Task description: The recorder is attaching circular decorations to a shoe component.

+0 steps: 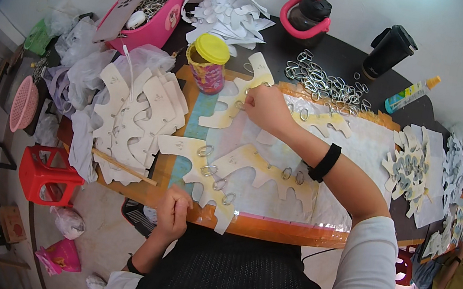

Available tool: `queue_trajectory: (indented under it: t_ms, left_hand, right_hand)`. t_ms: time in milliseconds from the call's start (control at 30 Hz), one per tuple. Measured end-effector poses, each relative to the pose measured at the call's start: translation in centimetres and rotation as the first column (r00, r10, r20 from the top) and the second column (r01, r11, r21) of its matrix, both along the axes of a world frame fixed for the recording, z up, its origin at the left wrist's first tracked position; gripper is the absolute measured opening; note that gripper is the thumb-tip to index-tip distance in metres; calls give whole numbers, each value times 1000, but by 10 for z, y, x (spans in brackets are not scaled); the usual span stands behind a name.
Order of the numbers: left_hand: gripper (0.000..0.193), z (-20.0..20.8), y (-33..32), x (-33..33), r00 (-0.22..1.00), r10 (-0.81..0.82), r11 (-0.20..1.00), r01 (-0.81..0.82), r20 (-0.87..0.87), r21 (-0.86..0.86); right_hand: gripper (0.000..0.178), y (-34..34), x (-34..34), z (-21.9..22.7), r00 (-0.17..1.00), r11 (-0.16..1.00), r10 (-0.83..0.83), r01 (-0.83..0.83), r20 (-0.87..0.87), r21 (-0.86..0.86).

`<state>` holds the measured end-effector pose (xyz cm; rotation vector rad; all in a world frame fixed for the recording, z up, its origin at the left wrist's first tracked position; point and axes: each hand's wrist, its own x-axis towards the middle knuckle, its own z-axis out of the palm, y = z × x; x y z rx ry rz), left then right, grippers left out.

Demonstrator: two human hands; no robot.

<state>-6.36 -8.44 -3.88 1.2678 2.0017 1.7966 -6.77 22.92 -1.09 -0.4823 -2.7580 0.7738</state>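
My right hand [268, 109] reaches across the work surface with its fingers pinched together on a pale wavy-edged cut-out [222, 120] smeared yellowish. A metal ring shows beside the fingertips; what the pinch holds is hidden. My left hand [172, 214] is curled closed at the front edge, and I cannot make out anything in it. Close to it lies a second cut-out [182, 147] with several oval metal rings [209, 170] set along its notches. A third cut-out [271, 172] with rings lies to the right. Beyond my right hand is a further yellow-smeared cut-out [330, 122].
Loose rings [322, 80] are heaped at the back, near a black tumbler [389, 51] and a spray bottle [411, 96]. A yellow-lidded jar [207, 70] stands behind the left cut-outs. Stacked cut-outs [115, 107], a wooden stick [125, 167] and a pink basket [156, 25] are left.
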Motion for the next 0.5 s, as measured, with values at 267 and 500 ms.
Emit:
queue_trajectory:
  t_ms: [267, 500]
  left_hand:
    - [29, 4, -18, -6, 986, 72, 983, -95, -150, -157]
    - [9, 2, -7, -2, 992, 88, 993, -94, -93, -69]
  right_hand:
    - [22, 75, 39, 44, 971, 973, -226, 222, -78, -54]
    - [14, 210, 144, 22, 787, 779, -603, 548, 126, 305]
